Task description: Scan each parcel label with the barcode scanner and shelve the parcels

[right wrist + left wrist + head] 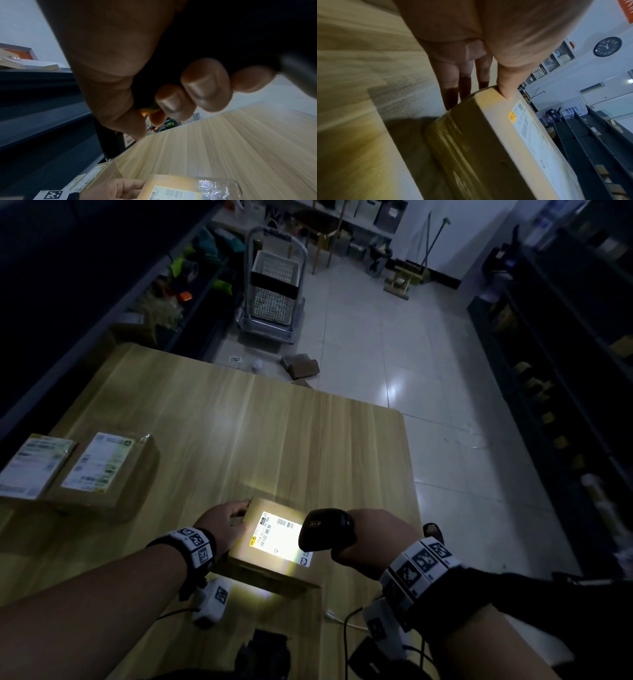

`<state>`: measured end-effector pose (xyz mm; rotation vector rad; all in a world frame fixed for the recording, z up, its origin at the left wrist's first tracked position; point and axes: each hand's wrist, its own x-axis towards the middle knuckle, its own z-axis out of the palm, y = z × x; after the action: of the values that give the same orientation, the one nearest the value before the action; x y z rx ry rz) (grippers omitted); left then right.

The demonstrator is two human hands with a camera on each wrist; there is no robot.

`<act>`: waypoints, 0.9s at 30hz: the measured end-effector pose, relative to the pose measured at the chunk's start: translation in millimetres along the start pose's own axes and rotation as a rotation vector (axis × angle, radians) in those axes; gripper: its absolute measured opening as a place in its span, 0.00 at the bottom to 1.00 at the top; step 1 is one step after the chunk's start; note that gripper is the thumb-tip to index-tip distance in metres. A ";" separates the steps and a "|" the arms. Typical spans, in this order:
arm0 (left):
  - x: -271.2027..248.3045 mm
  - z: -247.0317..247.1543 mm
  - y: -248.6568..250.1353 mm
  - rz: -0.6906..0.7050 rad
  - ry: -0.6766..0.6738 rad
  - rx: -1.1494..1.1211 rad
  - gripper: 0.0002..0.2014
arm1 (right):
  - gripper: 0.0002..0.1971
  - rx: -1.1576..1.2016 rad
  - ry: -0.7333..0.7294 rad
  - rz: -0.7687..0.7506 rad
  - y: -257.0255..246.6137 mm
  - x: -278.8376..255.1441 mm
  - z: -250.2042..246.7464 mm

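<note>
From the head view we are seeing our right hand (pixel 368 537) wrapping its fingers (pixel 205 86) around the black barcode scanner (pixel 323 530), its nose pointing left and down, lighting the label (pixel 279 534) on the parcel (pixel 270 546) at the near table (pixel 239 422) edge. The left wrist view is showing what the head view is hiding: our left hand (pixel 224 523) is gripping the parcel's left edge, thumb on top, fingers (pixel 450 81) down its side. The parcel's long axis is running toward us, and two more labelled parcels (pixel 82 470) are lying at far left.
</note>
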<state>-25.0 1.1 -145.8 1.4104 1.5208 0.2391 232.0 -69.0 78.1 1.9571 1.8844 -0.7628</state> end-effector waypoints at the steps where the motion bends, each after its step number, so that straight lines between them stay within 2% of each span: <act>1: -0.4 0.2 -0.1 0.004 0.003 0.001 0.28 | 0.04 0.003 -0.002 0.000 0.4 -0.1 0.5; 10: -4.2 -1.0 3.2 0.018 -0.003 0.011 0.29 | 0.03 0.024 0.022 0.018 7.6 3.1 3.7; 13: -5.0 -0.3 7.5 -0.026 0.006 -0.034 0.28 | 0.03 0.030 0.045 0.027 13.4 6.5 4.6; 18: -6.0 -1.6 7.0 0.037 -0.017 -0.033 0.28 | 0.05 0.010 0.052 0.053 20.6 10.2 4.8; 23: -3.1 0.8 4.0 0.040 0.002 -0.024 0.28 | 0.06 -0.015 0.051 0.067 23.1 9.0 6.5; 27: -1.6 2.5 2.9 0.033 -0.030 -0.020 0.39 | 0.04 -0.011 0.037 0.072 23.7 9.6 7.3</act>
<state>-21.6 -0.5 -144.1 1.4180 1.4680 0.2520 254.2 -67.3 63.5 2.0342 1.8238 -0.6982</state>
